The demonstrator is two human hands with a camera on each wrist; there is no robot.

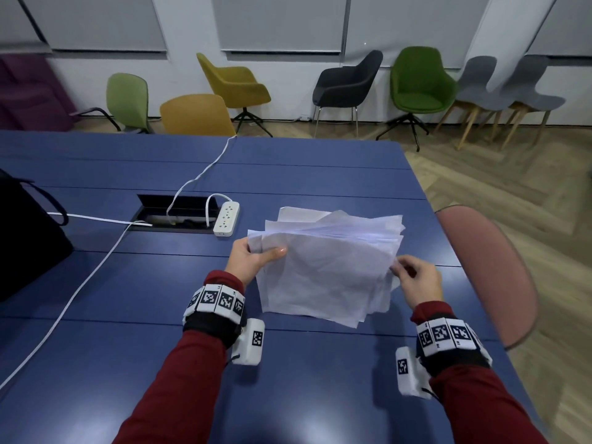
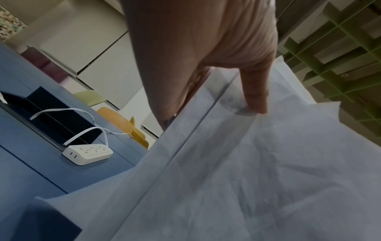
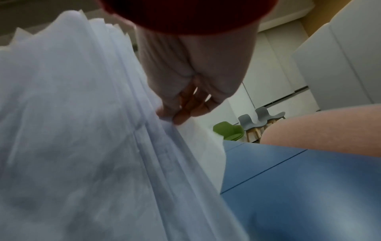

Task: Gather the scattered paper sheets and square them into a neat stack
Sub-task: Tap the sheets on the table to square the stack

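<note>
Blue conference table (image 1: pixel 320 174) is hosting the squaring step: the paper sheets (image 1: pixel 330 267) are standing gathered over it, bottom edges seemingly touching down, corners fanning unevenly. Left hand (image 1: pixel 253 261) is pinching the left edge, thumb over the front; right hand (image 1: pixel 416 280) is nipping the right edge with curled fingertips. Next, I'd judge, loosening and tapping the bundle down until edges align.

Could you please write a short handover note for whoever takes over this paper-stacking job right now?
Left hand: grips the left edge of the paper sheets, thumb on top.
Right hand: pinches their right edge.
Sheets: all gathered in one bundle, held over the blue table near the power strip.
Done: gathering.
Left: edges are fanned and uneven; square them and lay the stack down.
</note>
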